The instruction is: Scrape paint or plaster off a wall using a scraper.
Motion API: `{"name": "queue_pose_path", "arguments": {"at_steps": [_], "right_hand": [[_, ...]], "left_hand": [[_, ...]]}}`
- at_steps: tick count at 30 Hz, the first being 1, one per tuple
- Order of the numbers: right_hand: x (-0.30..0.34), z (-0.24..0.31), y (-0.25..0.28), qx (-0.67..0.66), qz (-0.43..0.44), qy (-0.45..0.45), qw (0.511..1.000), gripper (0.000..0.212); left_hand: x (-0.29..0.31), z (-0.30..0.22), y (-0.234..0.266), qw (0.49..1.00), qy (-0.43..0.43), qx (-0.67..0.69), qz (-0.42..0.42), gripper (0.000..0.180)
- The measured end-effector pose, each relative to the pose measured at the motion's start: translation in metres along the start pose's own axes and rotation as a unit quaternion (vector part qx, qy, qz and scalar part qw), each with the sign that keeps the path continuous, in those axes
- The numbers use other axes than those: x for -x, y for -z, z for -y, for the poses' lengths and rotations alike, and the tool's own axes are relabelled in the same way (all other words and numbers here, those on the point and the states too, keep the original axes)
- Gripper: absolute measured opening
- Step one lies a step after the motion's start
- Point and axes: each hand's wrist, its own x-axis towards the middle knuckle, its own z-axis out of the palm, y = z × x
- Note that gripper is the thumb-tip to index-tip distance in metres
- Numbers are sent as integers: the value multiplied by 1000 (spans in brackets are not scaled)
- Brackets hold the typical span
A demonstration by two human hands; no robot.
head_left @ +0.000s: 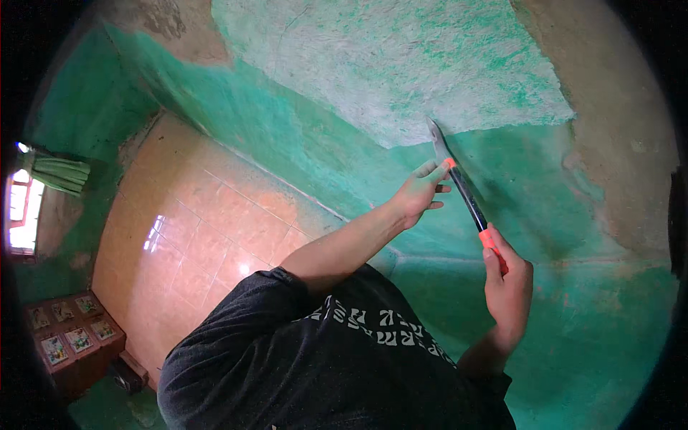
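Note:
A long hand tool [469, 199] with a black shaft, orange bands and a narrow grey metal head slants across the right of the view. Its pointed tip meets the wall [423, 86], at the lower edge of a rough whitish patch where the green paint is mostly gone. My right hand [509, 283] is closed round the orange grip at the tool's lower end. Up near the head, my left hand [419, 193] pinches the orange collar between thumb and forefinger, its other fingers loosely bent.
Green paint [502, 172] covers the wall below the patch, with bare brownish plaster [616, 107] to the right. A shiny tiled floor [208, 222] spreads at left. Beyond it are a brown cabinet [107, 344] with pictured panels, a bright window [23, 211] and a green curtain [61, 174].

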Motion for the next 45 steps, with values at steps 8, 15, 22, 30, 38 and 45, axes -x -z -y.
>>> {"name": "queue_pose_path", "arguments": {"at_steps": [8, 15, 22, 30, 38, 45], "right_hand": [[0, -6, -7, 13, -26, 28, 999, 37], [-2, -10, -6, 17, -10, 25, 1000, 37], [-8, -12, -12, 12, -7, 15, 1000, 36], [-4, -10, -1, -2, 4, 3, 1000, 36], [-16, -19, -10, -10, 4, 31, 999, 35], [-14, -2, -4, 26, 21, 3, 999, 35]], "left_hand": [[-11, 4, 6, 999, -37, -17, 1, 40], [0, -1, -1, 999, -25, -34, -13, 36], [-4, 0, 4, 997, -54, -11, -53, 35], [-1, -5, -3, 998, -43, -40, -26, 33], [-5, -4, 2, 997, -55, -13, -53, 34], [-3, -1, 7, 998, -44, -14, -34, 33]]}}
